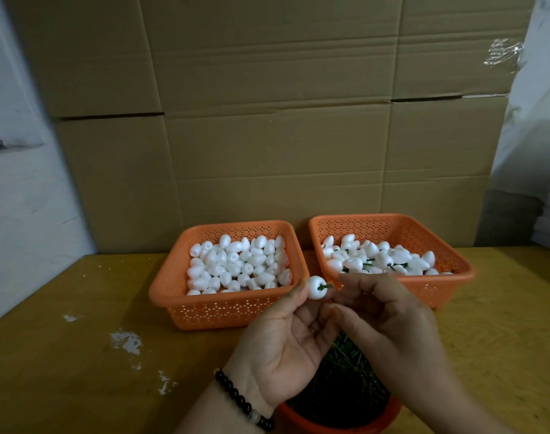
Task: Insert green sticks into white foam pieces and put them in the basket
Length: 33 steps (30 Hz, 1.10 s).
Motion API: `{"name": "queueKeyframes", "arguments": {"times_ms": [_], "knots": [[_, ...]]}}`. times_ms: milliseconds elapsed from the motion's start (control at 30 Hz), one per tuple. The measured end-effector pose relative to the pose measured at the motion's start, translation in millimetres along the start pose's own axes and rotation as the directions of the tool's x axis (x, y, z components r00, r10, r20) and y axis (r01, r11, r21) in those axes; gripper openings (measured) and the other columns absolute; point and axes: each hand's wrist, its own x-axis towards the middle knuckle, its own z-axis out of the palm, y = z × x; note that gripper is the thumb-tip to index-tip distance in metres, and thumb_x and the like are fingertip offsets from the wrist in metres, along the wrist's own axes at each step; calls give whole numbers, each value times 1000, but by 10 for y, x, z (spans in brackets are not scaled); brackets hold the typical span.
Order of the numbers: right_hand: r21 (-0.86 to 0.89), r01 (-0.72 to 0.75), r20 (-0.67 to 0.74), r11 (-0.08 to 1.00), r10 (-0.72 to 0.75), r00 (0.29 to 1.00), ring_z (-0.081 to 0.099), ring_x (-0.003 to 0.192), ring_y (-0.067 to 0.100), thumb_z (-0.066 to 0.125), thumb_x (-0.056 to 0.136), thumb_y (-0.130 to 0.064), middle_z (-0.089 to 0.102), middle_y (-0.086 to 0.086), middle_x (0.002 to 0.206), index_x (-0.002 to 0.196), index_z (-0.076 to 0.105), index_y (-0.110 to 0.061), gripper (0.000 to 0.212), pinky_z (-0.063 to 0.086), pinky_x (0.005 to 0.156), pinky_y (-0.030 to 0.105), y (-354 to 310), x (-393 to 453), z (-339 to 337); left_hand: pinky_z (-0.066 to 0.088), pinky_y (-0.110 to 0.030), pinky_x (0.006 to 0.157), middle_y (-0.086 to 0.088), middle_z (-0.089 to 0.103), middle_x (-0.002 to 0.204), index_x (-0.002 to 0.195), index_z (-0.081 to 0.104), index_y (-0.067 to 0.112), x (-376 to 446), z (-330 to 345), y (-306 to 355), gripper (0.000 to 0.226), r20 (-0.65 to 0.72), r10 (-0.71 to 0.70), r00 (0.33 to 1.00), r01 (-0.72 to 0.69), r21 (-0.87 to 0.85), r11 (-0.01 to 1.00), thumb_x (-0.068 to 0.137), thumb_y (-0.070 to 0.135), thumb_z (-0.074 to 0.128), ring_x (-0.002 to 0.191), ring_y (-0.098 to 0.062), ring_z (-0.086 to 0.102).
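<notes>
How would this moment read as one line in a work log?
step: inserting stick | left hand: holds foam piece | right hand: pinches green stick | right basket: finished pieces

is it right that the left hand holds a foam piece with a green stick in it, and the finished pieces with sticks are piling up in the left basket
Not quite. The head view shows the left hand pinching the foam piece with a green stick in it, but the finished pieces with sticks lie in the right basket. The left basket holds only plain foam pieces.
</notes>
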Motion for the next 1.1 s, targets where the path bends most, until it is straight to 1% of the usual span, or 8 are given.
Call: {"name": "queueKeyframes", "arguments": {"times_ms": [167, 300, 433, 567, 667, 767, 1000, 1100], "knots": [[66, -14, -10, 998, 15, 1000, 70, 92, 7, 81, 71, -19, 72, -9, 99, 107, 65, -36, 43, 56, 76, 18, -4, -1, 7, 56, -26, 67, -10, 74, 93, 79, 80, 9, 4, -17, 11, 21, 17, -7, 1000, 7, -15, 1000, 78, 20, 62, 73, -16, 67], [89, -29, -1, 996, 29, 1000, 71, 93, 9, 82, 71, -12, 73, -8, 97, 105, 66, -37, 45, 56, 77, 18, 15, 3, 10, 52, -25, 68, -10, 73, 101, 81, 80, 10, 12, -16, 12, 21, 26, -12, 1000, 12, -38, 999, 79, 19, 61, 78, -15, 65], [119, -30, 20, 992, 28, 999, 71, 94, 10, 77, 68, -27, 73, -7, 98, 103, 66, -40, 39, 56, 77, 20, 6, 5, 6, 53, -25, 68, -10, 73, 107, 83, 80, 10, 18, -26, 4, 23, 38, -11, 999, 13, -55, 998, 80, 18, 59, 77, -15, 68], [103, -26, 29, 994, 24, 999, 70, 95, 6, 75, 66, -34, 72, -11, 100, 103, 65, -44, 40, 56, 76, 17, -15, 9, 5, 54, -26, 68, -12, 72, 109, 86, 79, 8, 23, -40, 0, 22, 56, -10, 998, 15, -85, 996, 81, 13, 58, 74, -15, 68], [80, -34, 33, 996, 31, 999, 69, 95, 4, 77, 67, -29, 71, -13, 100, 104, 63, -47, 44, 55, 76, 17, 2, 4, 0, 55, -29, 70, -14, 71, 110, 95, 77, 7, 28, -59, 6, 24, 66, 15, 998, -9, -97, 995, 80, 6, 58, 73, -17, 67], [24, -43, 35, 999, 42, 999, 69, 95, 7, 83, 70, -12, 70, -9, 99, 105, 64, -43, 50, 57, 77, 21, 47, -5, -1, 57, -31, 68, -15, 70, 109, 109, 66, 7, 38, -67, 6, 32, 77, 56, 995, -49, -87, 995, 79, 0, 58, 75, -19, 67], [-101, -11, 28, 995, 14, 1000, 67, 97, 5, 82, 73, -17, 67, -16, 102, 107, 58, -52, 55, 56, 81, 23, 51, -9, 0, 59, -31, 69, -17, 70, 96, 92, 76, 3, 16, -46, -5, 25, 124, 99, 987, -93, -59, 994, 78, -5, 57, 79, -22, 69], [-71, -31, 44, 997, 34, 998, 66, 100, 8, 82, 75, -16, 67, -14, 105, 110, 60, -48, 52, 56, 84, 34, 53, -1, 1, 59, -31, 72, -17, 70, 96, 93, 75, 2, -11, -20, -26, 23, 141, 71, 988, -65, -46, 997, 80, -1, 58, 81, -23, 70]]}}
